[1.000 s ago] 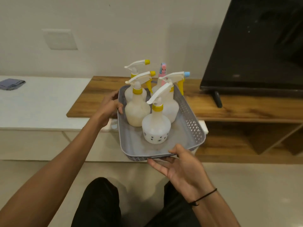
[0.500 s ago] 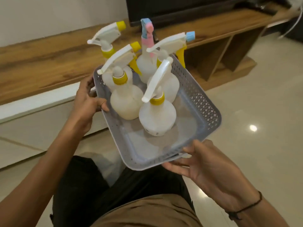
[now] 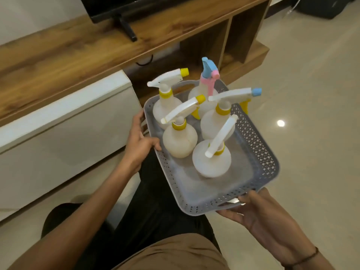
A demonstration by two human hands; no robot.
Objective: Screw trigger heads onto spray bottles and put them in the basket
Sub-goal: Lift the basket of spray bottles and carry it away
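Observation:
A grey perforated basket (image 3: 259,152) hangs in the air in front of me, held by both hands. My left hand (image 3: 140,141) grips its left rim, thumb inside. My right hand (image 3: 259,213) grips the near end at the handle slot. Several translucent spray bottles stand inside, all with trigger heads on. The nearest bottle (image 3: 212,162) has a white trigger and yellow collar. A yellowish bottle (image 3: 180,141) stands to its left. The rear bottle (image 3: 202,92) carries a pink and blue head.
A wooden TV bench (image 3: 78,49) with a black TV foot (image 3: 126,28) runs across the back. Below it is a white glossy cabinet (image 3: 64,129). Shiny beige floor tiles (image 3: 311,94) spread to the right. My dark trouser legs are underneath the basket.
The basket has been lifted off the bench and carried away to the right and towards me. The view has swung down and right, with both hands still on the basket.

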